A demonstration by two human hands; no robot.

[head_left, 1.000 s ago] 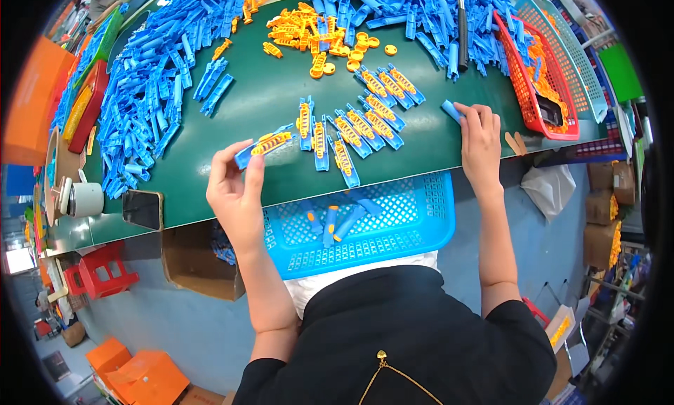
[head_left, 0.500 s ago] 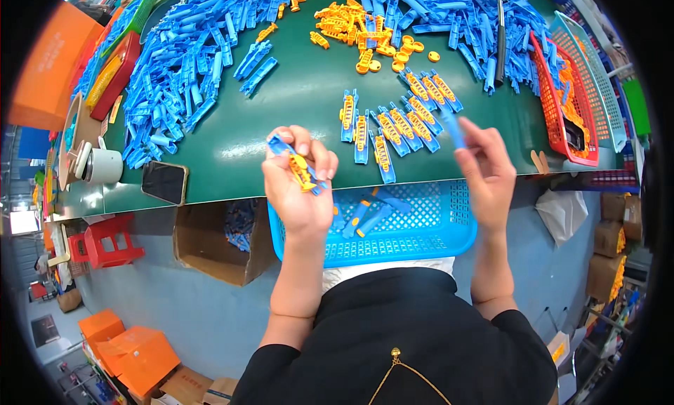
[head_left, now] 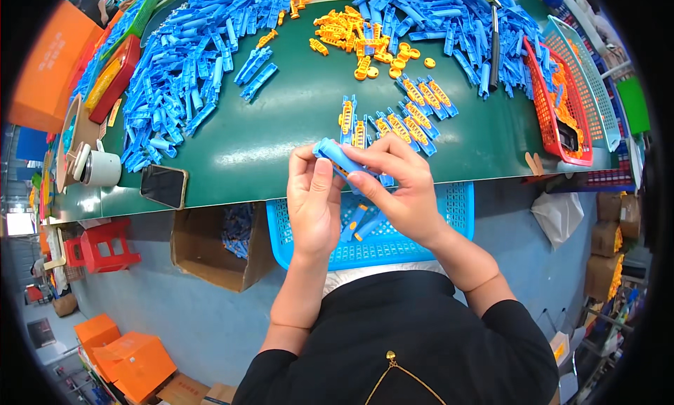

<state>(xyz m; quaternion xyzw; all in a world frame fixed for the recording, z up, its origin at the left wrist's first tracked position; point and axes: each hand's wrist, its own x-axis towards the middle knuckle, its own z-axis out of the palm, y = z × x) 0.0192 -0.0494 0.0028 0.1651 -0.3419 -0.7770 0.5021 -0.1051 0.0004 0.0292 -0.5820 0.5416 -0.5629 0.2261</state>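
Above the table's front edge, my left hand and my right hand meet around one blue plastic casing. My left fingers grip its left side; my right thumb and fingers press along its right side. The yellow insert inside it is mostly covered by the fingers and the blue shell. Just beyond my hands lie several blue half shells with yellow ribbed inserts, in slanting rows on the green table. A blue basket sits below my hands, with several closed blue-and-orange pieces in it.
Heaps of blue shells line the table's far left and far right. Yellow inserts and round yellow caps lie at the back middle. A phone, a mug, a red basket and a hammer-like tool stand around.
My right hand has moved left with a blue shell and joined it to the piece in my left hand. My left hand has shifted slightly right and turned.
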